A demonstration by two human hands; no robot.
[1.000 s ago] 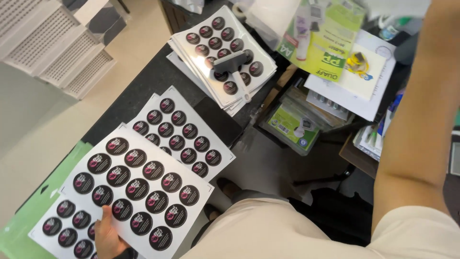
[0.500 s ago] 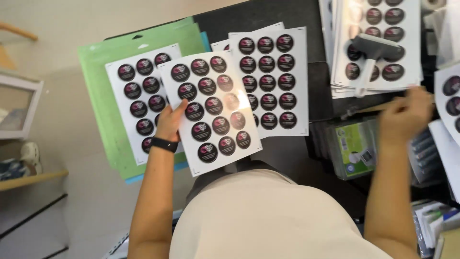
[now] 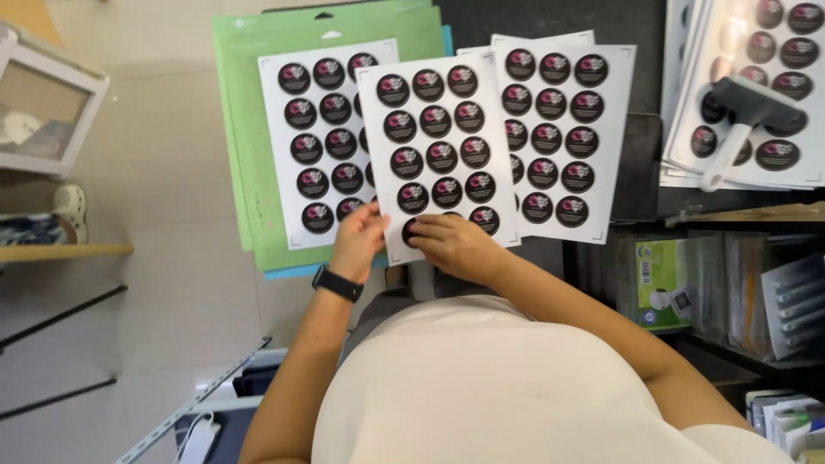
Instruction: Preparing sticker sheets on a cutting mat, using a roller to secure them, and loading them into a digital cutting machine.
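Sticker sheet (image 3: 436, 150), now under both hands

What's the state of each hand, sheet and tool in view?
left hand: gripping middle sticker sheet's lower edge
right hand: fingers on that sheet's bottom row
middle sticker sheet: held, overlapping neighbours
green mat: flat under left sheet
scraper tool: resting on sheet stack

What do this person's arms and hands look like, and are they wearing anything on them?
Both forearms are bare, with no sleeves showing below a pale cream top. The left hand has a black band, like a watch or fitness tracker, around its wrist. The right hand wears no glove or band that shows. No rings are visible on the fingers.
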